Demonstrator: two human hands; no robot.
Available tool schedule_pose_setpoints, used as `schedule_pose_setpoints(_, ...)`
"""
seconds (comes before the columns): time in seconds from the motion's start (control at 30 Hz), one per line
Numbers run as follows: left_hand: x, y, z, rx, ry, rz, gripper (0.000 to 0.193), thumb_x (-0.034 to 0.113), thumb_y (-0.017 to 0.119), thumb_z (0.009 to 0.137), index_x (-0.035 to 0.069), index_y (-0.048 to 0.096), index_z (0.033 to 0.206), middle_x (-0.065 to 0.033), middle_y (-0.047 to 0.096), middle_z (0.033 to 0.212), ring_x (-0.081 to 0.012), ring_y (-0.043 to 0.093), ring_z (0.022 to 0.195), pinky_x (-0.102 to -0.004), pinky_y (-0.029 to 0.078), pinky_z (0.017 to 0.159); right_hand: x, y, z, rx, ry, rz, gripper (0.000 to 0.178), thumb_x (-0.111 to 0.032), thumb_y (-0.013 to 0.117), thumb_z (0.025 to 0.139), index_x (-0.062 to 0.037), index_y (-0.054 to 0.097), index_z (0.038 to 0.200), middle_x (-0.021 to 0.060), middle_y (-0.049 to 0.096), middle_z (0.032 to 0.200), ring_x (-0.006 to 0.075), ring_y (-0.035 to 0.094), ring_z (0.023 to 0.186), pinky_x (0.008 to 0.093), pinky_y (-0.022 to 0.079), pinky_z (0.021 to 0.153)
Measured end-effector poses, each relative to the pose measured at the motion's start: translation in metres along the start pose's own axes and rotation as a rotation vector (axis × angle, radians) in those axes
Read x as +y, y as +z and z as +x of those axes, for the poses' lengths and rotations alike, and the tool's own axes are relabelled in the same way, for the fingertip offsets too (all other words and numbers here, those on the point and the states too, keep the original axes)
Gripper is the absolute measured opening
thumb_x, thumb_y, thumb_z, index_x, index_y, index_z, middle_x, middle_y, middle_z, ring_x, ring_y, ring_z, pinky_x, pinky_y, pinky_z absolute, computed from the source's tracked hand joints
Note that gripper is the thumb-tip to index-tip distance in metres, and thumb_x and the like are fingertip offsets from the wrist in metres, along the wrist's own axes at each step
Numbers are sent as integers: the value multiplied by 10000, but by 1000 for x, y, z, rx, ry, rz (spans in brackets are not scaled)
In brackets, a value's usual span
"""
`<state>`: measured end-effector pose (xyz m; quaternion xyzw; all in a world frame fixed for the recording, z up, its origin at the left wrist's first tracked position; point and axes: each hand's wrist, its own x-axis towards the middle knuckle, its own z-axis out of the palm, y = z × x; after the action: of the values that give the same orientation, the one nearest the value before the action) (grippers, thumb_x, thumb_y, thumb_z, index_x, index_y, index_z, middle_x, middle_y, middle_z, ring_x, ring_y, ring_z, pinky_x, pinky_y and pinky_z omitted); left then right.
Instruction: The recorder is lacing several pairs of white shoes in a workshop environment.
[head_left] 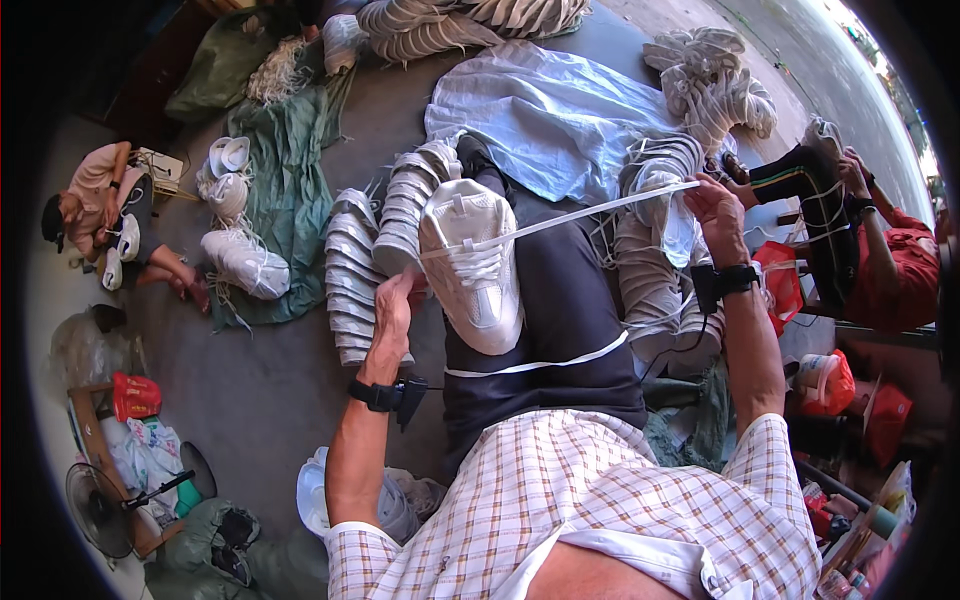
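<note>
A white sneaker upper [475, 300] lies across my dark-trousered thighs, its front half laced. From its lacing a long white shoelace [590, 208] stretches taut up to the right. My right hand [716, 215] is closed on the far part of that lace, out beyond my right knee. At the upper's left edge my left hand [398, 295] is closed, thumb side against it; its fingertips are partly hidden. A second white lace [540, 366] crosses my thighs below the toe.
Nested stacks of shoe uppers [352, 280] stand left of my legs, and another stack [640, 270] stands right. A pale blue sheet [540, 120] lies ahead. A person [100, 195] sits far left with shoes; another in red [890, 260] sits right. A fan [98, 510] stands lower left.
</note>
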<state>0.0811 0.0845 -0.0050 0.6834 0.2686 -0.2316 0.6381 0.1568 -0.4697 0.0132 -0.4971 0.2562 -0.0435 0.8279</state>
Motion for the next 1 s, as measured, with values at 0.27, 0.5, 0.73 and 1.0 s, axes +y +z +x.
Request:
schedule_pose_setpoints(0.27, -15, 17, 45, -123, -251, -882, 398, 305, 504, 1016, 47, 618, 1297, -157, 637, 1266, -331, 624, 1099, -455, 518, 963, -35, -34, 28, 139, -155, 297, 306, 11, 599, 956, 84, 555, 1250, 203, 689, 1122, 300, 695, 1052, 358, 604, 920)
schedule_pose_setpoints(0.5, -26, -20, 36, -27, -188, -1204, 272, 310, 487, 1039, 89, 643, 1018, -47, 669, 982, -224, 619, 896, -408, 493, 809, -41, -47, 8, 65, -198, 238, 234, -48, 567, 1002, 79, 589, 1197, 173, 692, 1116, 242, 699, 952, 343, 597, 880)
schedule_pose_setpoints(0.73, -24, -90, 0, -134, -66, -1416, 263, 339, 460, 1057, 130, 591, 967, 20, 623, 947, -169, 590, 876, -416, 400, 876, -5, 59, -47, -168, -171, -43, 187, -161, 540, 1052, -1, 623, 1104, -2, 558, 724, 77, 429, 528, 237, 366, 524)
schedule_pose_setpoints(1.0, -2, -95, -35, 198, -393, -1036, 281, 428, 468, 1051, 198, 579, 934, -46, 618, 1181, -255, 424, 1250, -594, 223, 1103, 56, 186, -94, -466, -374, -812, 187, -138, 683, 897, 30, 749, 947, 62, 675, 704, 134, 607, 633, 293, 486, 601)
